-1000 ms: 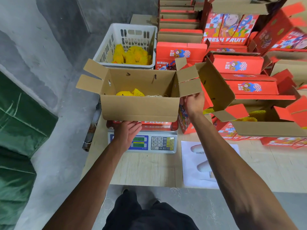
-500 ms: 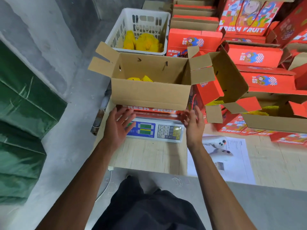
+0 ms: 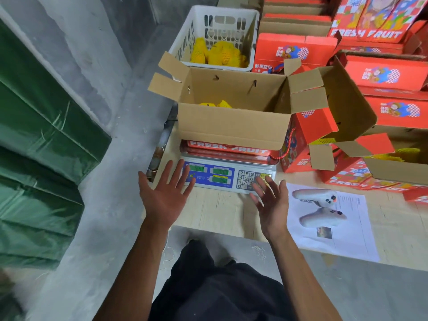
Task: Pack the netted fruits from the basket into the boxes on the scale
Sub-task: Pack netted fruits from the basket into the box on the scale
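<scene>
Left hand (image 3: 165, 196) and right hand (image 3: 271, 202) hover spread and released before the scale (image 3: 228, 174), leaving the box (image 3: 234, 126) free to weigh.

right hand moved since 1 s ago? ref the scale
Yes. The right hand left the open box, where it sat at the right end, and drew back toward the person. It is now open, in front of the scale keypad.

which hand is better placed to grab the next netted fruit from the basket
Probably the left hand: it is open, empty, and on the white basket's side. The right hand is equally free but further right.
</scene>
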The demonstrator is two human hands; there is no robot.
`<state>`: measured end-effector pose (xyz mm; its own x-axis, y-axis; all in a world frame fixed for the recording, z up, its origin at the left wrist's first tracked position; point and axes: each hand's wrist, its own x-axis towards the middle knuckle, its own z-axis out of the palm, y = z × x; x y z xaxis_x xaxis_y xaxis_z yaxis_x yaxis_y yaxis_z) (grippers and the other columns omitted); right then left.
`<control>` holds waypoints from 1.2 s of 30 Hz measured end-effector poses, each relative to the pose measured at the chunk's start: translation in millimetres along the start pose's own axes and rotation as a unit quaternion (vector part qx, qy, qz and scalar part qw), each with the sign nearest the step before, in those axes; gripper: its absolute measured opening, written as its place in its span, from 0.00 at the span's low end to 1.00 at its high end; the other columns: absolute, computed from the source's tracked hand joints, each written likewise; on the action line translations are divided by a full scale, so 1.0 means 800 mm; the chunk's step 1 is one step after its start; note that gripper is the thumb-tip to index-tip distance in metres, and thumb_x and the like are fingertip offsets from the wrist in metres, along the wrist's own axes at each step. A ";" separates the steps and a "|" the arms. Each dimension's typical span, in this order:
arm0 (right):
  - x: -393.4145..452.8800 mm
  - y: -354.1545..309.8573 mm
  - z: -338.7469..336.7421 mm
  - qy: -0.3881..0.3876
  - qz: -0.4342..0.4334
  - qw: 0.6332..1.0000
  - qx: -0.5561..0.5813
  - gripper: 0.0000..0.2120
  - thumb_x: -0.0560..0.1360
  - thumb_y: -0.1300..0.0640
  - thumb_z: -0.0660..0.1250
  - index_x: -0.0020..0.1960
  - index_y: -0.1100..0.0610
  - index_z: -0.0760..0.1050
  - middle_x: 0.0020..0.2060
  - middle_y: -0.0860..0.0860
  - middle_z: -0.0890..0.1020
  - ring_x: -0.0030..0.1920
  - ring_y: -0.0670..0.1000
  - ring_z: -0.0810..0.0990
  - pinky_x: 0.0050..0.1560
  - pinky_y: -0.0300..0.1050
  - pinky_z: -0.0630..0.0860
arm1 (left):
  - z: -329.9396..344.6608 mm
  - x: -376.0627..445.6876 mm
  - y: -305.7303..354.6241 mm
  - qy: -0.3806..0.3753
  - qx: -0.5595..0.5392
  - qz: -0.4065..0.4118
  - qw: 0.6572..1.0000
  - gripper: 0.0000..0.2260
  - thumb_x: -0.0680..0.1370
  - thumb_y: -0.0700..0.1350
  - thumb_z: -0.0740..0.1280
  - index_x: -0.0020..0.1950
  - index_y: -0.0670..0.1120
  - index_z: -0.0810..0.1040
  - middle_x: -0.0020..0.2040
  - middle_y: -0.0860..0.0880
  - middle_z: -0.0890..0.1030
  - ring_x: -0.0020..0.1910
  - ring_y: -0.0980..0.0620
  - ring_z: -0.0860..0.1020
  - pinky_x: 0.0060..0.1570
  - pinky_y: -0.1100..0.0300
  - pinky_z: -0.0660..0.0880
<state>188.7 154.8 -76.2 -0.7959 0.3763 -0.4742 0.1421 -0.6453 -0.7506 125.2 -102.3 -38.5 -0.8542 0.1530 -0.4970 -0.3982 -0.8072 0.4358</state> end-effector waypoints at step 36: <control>0.073 -0.058 0.007 0.159 -0.230 0.916 -0.287 0.21 0.86 0.45 0.58 0.44 0.58 0.77 0.41 0.55 0.82 0.44 0.51 0.78 0.51 0.49 0.75 | 0.043 -0.010 0.004 0.005 0.119 -0.018 0.993 0.16 0.84 0.55 0.62 0.60 0.45 0.82 0.61 0.45 0.84 0.62 0.45 0.83 0.52 0.49 0.82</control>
<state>132.4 203.4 -66.3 -0.6509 0.7540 -0.0883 0.1927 0.0516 -0.9799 119.3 -86.6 -7.5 -0.8355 0.1724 -0.5218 -0.4965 -0.6437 0.5823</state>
